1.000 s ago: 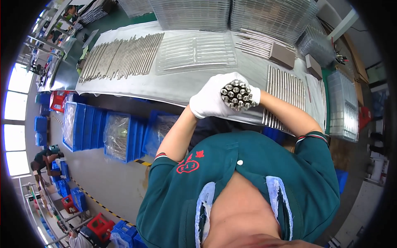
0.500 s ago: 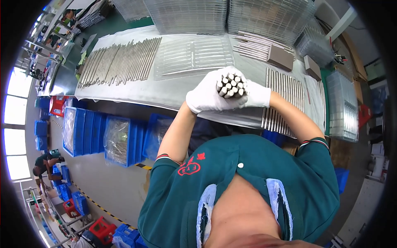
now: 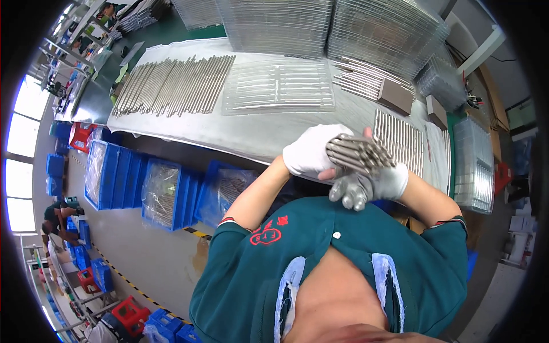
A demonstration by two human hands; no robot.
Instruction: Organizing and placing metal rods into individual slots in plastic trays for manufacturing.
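A bundle of short silvery metal rods is held above the table's front edge, its ends pointing right. My left hand, in a white glove with a bare thumb tip, wraps the bundle's left end. Under and around its right part curls my right hand, its glove grey over the fingers and palm. Right behind the hands, a row of similar rods lies on the white-covered table. Beyond my left hand is a clear plastic tray.
A wide row of rods covers the table's left part. Stacked clear trays rise at the back. Grey-brown blocks sit near more rods at right. Blue crates with bagged rods stand on the floor below the left edge. Other people are far left.
The bundle has tipped from end-on toward me to lying sideways and moved right and lower. My right hand has turned, its grey palm side now showing under the rods.
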